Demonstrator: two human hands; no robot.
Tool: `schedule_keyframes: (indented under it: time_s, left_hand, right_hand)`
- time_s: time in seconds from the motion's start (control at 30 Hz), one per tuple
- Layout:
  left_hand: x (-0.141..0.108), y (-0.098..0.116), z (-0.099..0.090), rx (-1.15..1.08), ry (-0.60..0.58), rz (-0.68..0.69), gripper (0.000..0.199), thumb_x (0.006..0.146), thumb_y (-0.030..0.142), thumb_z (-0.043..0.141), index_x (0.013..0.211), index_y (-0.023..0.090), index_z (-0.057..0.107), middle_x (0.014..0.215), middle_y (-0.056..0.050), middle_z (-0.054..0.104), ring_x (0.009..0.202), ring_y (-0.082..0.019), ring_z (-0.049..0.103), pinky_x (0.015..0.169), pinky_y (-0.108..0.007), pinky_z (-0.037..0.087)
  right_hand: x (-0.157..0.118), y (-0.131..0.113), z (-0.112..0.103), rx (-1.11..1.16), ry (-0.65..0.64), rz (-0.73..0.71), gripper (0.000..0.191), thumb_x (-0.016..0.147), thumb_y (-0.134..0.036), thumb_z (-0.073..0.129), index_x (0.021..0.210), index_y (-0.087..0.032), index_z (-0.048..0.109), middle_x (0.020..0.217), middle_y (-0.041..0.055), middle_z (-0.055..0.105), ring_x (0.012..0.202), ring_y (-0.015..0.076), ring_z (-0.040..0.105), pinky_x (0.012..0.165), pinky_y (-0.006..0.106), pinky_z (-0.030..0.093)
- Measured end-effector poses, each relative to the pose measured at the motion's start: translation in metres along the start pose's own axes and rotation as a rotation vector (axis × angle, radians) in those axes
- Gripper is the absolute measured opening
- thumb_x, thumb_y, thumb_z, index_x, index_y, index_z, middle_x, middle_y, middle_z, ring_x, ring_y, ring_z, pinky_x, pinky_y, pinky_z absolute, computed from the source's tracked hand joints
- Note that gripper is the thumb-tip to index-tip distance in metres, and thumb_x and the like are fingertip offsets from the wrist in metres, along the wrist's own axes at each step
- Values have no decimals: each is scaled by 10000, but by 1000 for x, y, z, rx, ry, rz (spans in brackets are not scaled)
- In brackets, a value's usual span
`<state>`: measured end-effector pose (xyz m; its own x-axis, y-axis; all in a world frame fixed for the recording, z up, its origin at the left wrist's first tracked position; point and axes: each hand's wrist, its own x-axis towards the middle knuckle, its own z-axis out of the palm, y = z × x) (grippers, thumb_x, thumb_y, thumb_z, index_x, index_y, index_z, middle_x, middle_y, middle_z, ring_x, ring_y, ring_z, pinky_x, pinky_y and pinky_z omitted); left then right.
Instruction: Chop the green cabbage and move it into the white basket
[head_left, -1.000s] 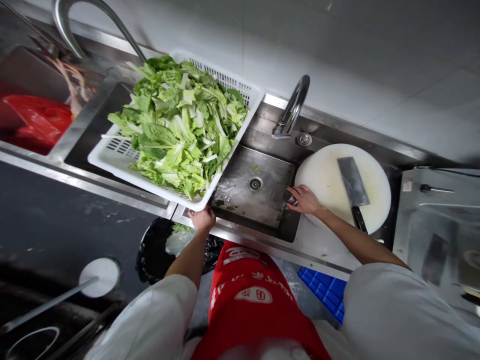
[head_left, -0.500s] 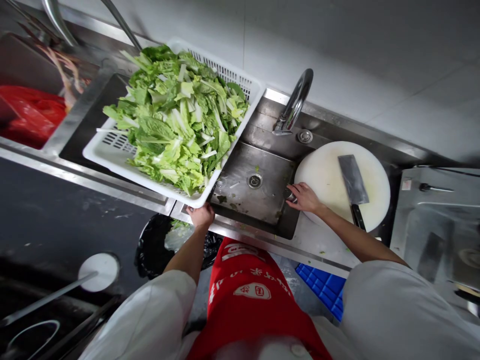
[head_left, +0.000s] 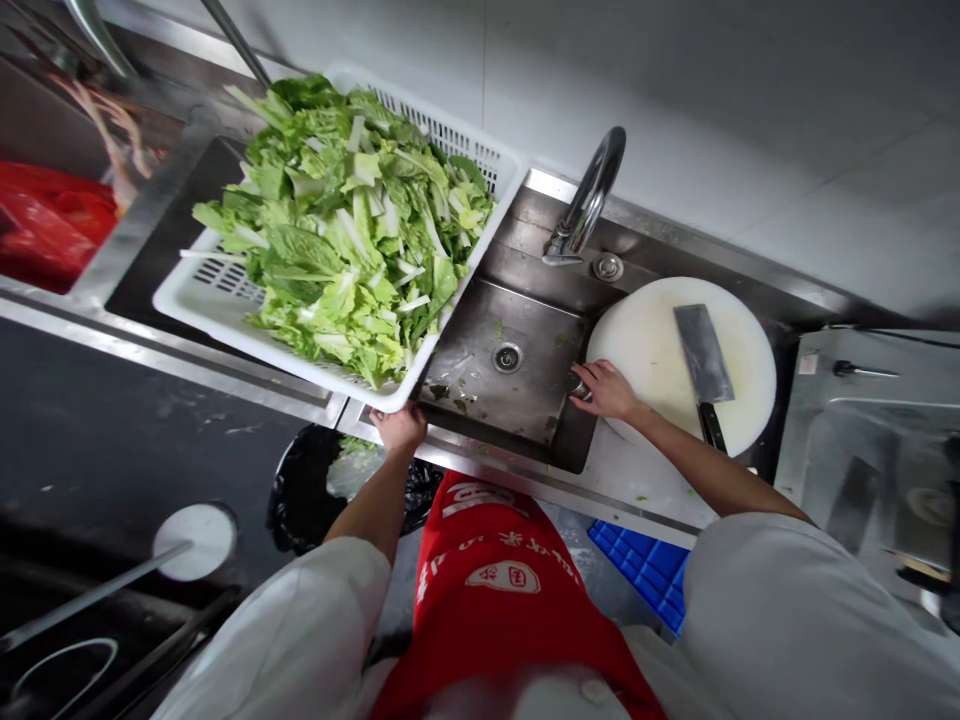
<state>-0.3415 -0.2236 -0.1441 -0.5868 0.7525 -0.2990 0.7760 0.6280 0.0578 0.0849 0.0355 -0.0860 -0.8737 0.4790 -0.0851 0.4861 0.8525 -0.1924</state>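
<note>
A white plastic basket (head_left: 187, 298) heaped with cut leafy greens (head_left: 360, 230) rests tilted over the sinks on the left. Under its near corner, my left hand (head_left: 401, 428) is closed on the basket's edge. My right hand (head_left: 604, 390) holds a small metal sink strainer (head_left: 580, 386) at the right wall of the steel sink (head_left: 480, 400). Water and leaf scraps lie on the sink bottom around the drain (head_left: 508, 357). Beside my right hand, a round white cutting board (head_left: 652, 330) carries a cleaver (head_left: 703, 352).
A curved faucet (head_left: 592, 190) rises behind the sink, near a round metal cap (head_left: 607, 267). Red plastic (head_left: 56, 220) fills part of the far-left basin. Below the counter are a black-lined bin (head_left: 300, 495) and a blue crate (head_left: 645, 570).
The view has shifted slightly. Water in the sink has drawn down around the drain, and small leaf bits have drifted. Both hands keep nearly the same places.
</note>
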Motion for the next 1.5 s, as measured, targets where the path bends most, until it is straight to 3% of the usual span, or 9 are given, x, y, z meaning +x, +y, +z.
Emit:
schedule_keyframes:
  time_s: [1.0, 1.5]
  left_hand:
    - [-1, 0, 0, -41, 6, 10, 398, 967, 325, 407, 1025, 166, 768, 979, -180, 744, 965, -349, 648, 1069, -558, 239]
    - [0, 1, 0, -50, 0, -2, 408, 957, 327, 399, 1021, 177, 774, 923, -172, 746, 963, -358, 664, 1072, -565, 236]
  right_hand:
    - [0, 1, 0, -38, 3, -5, 703, 990, -589, 516, 1422, -38, 583, 1251, 223, 656, 1088, 332, 611, 1104, 477, 413]
    - [1, 1, -1, -62, 19, -10, 681, 974, -583, 531, 1426, -76, 585, 1237, 209, 670, 1072, 342, 613, 1064, 492, 443]
